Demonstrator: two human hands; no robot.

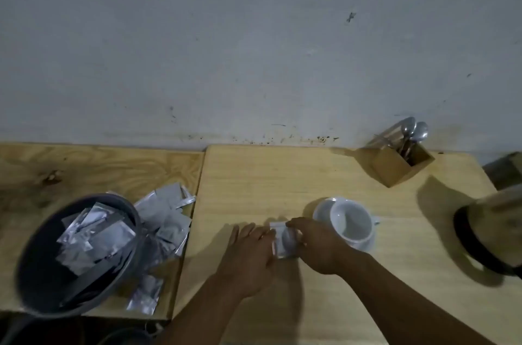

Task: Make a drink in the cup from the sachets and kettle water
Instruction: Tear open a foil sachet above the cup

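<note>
A white cup (pixel 351 221) sits empty on a white saucer (pixel 322 210) on the light wooden table (pixel 268 180). Just left of the saucer lies a silvery sachet (pixel 284 243), and both hands hold it. My left hand (pixel 251 254) grips its left edge with the fingers spread flat. My right hand (pixel 316 245) pinches its top right, beside the cup. Several more silvery sachets (pixel 166 220) lie in a heap on the lower table to the left. At the right edge stands a dark-banded kettle (pixel 491 234), partly out of frame.
A grey round bin (pixel 76 254) on the left table holds several torn sachets. At the back right stands a wooden holder (pixel 401 164) with metal spoons (pixel 415 130). A grey wall runs behind both tables.
</note>
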